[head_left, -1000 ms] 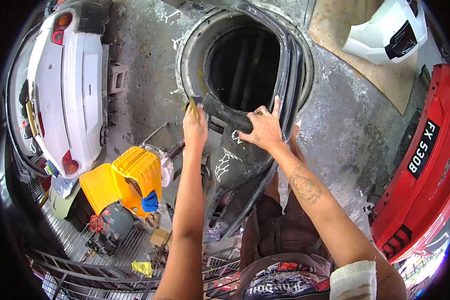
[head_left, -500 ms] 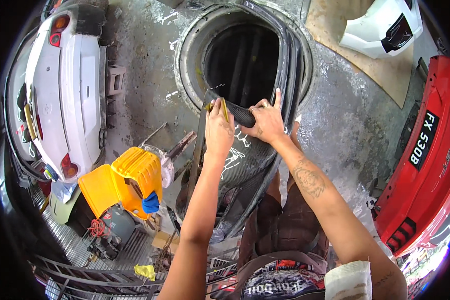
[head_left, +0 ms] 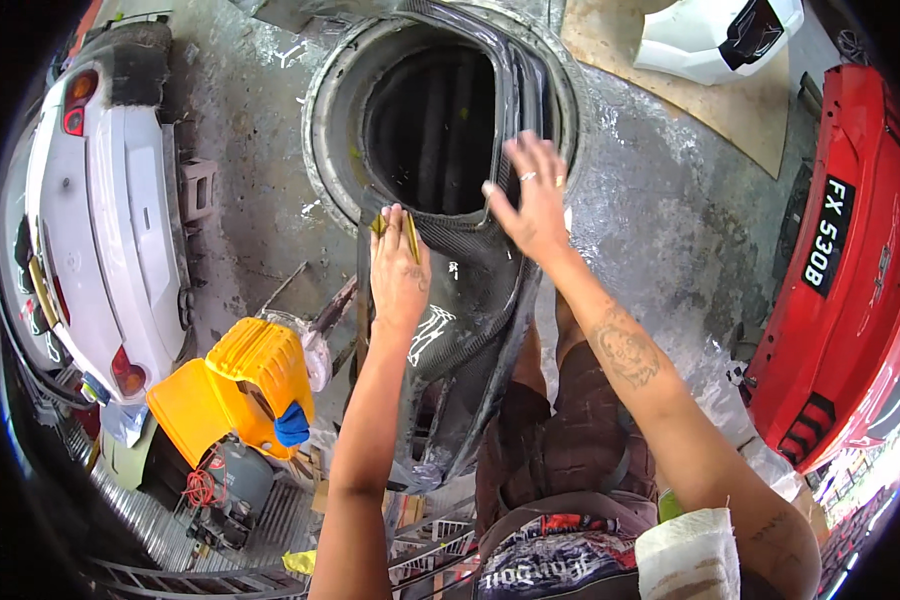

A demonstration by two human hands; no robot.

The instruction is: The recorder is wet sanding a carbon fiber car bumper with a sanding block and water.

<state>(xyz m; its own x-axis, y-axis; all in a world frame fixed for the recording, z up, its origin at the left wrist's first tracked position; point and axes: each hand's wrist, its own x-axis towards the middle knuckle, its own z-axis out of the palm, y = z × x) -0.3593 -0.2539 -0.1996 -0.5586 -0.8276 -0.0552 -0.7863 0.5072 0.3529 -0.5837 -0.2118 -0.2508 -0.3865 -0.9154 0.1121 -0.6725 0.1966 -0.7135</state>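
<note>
A black carbon-fibre car part [head_left: 470, 295] with a woven pattern lies in front of me, its long curved edges framing an opening at the far end. My left hand [head_left: 400, 280] presses a folded yellow sheet [head_left: 414, 240], which looks like sandpaper, flat against the part's left side by the opening's near edge. The sheet's edges show on both sides of the fingers. Over the right rim of the part, my right hand [head_left: 537, 205] is spread, fingers apart and slightly blurred, holding nothing. Whether its fingertips touch the rim, I cannot tell.
Under the far end stands a round grey drum-like ring [head_left: 322, 150]. A yellow plastic stool [head_left: 260, 360] with a blue cloth [head_left: 292, 425] sits left. A white car rear [head_left: 105, 220] lines the left, a red bumper [head_left: 850, 300] the right. A white bumper [head_left: 670, 40] lies on board.
My right hand has let go of the part's near edge at the opening and opened up, lifting away. The left hand keeps the yellow sheet on the part. The whole view has shifted slightly.
</note>
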